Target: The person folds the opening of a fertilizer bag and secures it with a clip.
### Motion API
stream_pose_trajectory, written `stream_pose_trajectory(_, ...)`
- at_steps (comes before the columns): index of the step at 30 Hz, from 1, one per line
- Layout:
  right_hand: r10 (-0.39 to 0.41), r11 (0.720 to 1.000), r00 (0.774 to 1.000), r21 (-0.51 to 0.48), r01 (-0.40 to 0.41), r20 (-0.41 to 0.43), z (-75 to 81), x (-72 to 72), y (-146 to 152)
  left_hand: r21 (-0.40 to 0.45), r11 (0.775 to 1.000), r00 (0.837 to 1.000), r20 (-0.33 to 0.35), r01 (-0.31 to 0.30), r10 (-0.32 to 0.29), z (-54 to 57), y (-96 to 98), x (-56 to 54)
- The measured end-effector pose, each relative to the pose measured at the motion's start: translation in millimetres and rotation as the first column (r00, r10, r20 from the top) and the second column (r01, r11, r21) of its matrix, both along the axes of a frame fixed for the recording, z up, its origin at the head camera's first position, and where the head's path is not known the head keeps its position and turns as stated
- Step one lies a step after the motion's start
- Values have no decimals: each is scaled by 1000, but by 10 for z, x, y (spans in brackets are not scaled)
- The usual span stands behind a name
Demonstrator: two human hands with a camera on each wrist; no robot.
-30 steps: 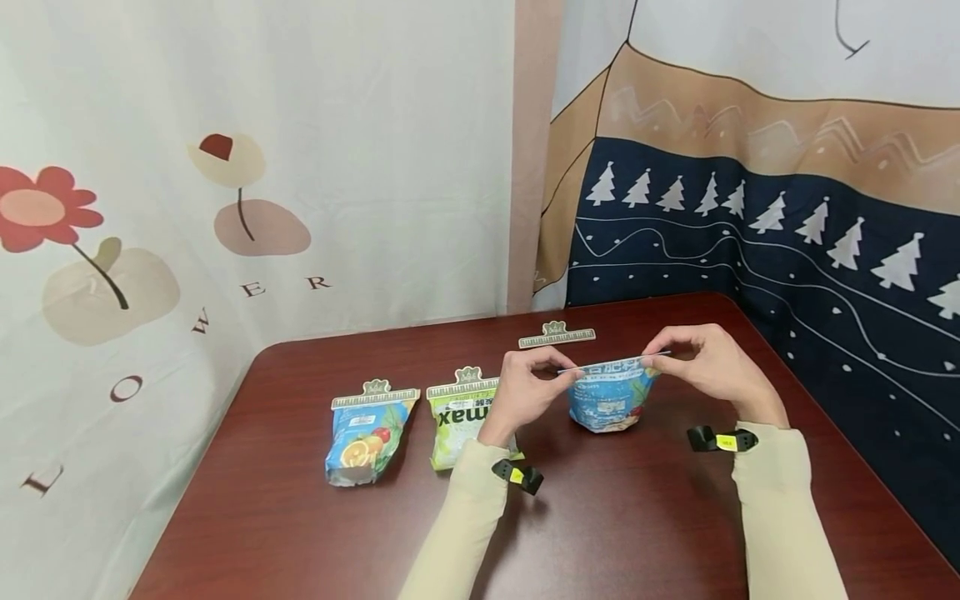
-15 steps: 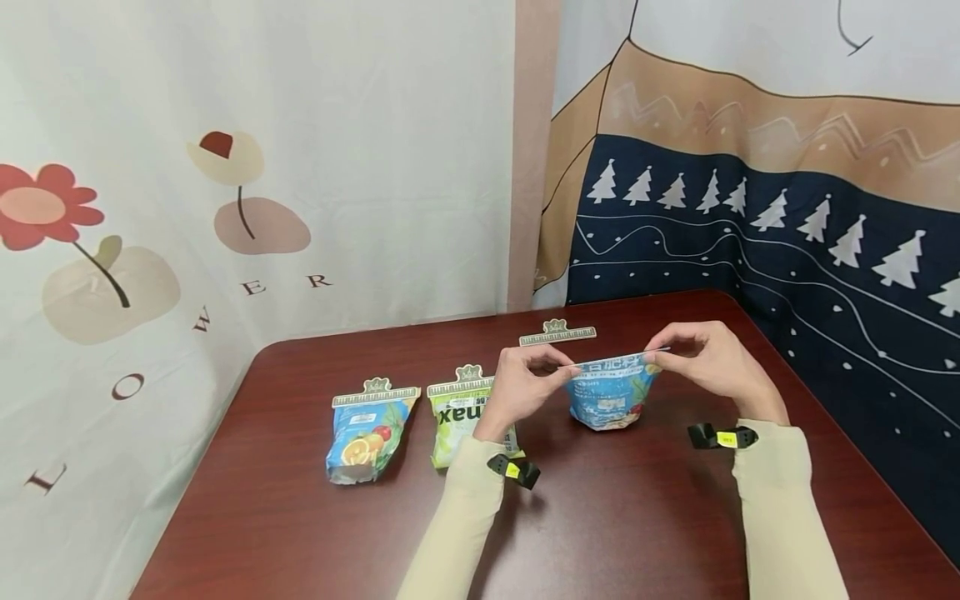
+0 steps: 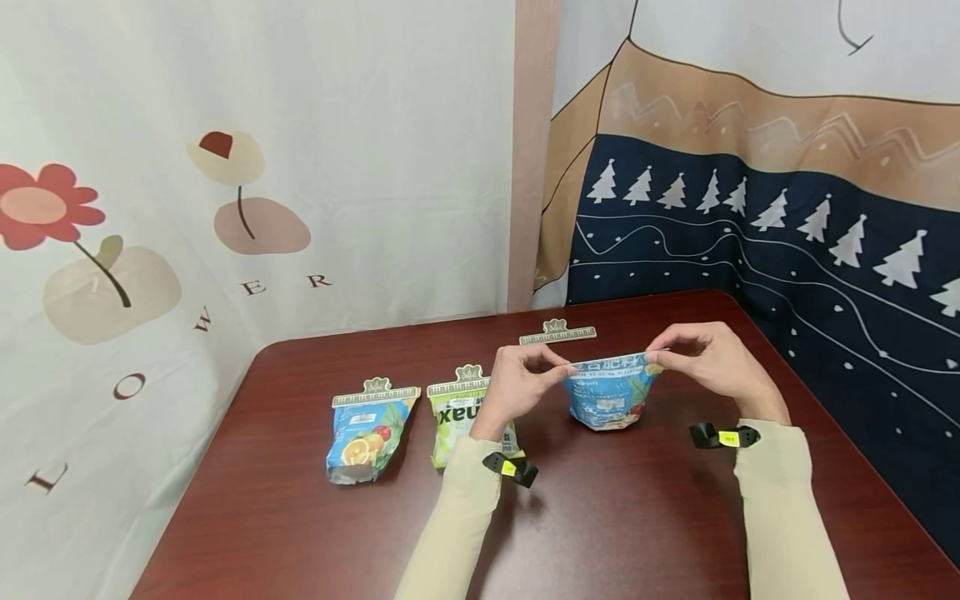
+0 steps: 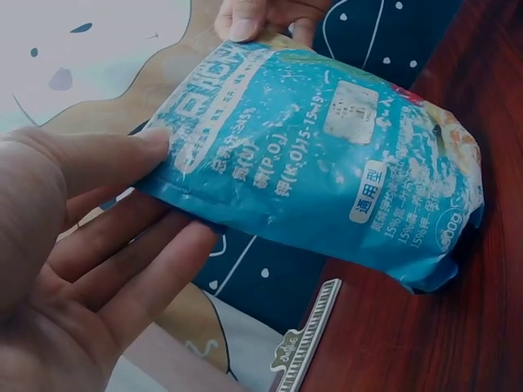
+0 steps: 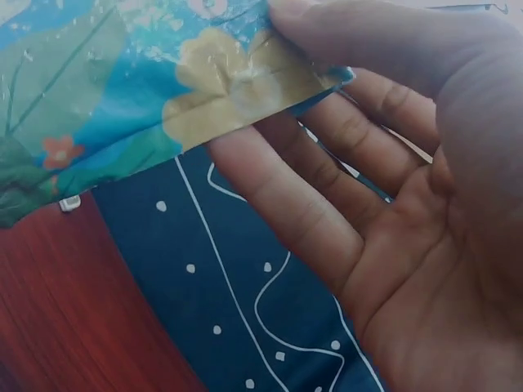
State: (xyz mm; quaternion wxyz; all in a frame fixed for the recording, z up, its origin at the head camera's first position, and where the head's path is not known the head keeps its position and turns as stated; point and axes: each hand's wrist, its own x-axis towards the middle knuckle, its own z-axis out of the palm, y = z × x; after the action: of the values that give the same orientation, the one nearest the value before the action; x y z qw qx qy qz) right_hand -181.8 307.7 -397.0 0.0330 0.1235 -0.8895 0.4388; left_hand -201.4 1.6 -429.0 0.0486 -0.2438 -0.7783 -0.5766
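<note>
A blue bag printed with fruit and white lettering stands upright on the table, its top edge stretched flat between two hands. My left hand pinches the bag's top left corner between thumb and fingers. At the opposite top corner, my right hand pinches the edge the same way. The left wrist view shows the bag's printed panel with the thumb on its front. A yellow flower print lies beside the right thumb. Behind the bag lies a loose ruler-patterned clip.
To the left, a second blue bag and a green bag each carry a similar clip along the top; my left arm partly covers the green one. The dark red table meets a pale curtain and a navy tree-patterned curtain behind.
My left hand has shifted slightly left along with its corner of the bag, and more of the top lettering shows. The right hand keeps its pinch with almost no movement.
</note>
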Motion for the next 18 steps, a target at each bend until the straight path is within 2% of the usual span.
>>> stream_pose_trajectory(6, -11, 1000, 1000, -21, 11, 9, -34, 9, 51, 8, 1000, 997, 73, 6, -7, -10, -57, -6)
stream_pose_trajectory(18, 14, 998, 1000, -65, -15, -16, -51, -6, 87, 10, 1000, 996, 84, -1, 0, 1, -74, -20)
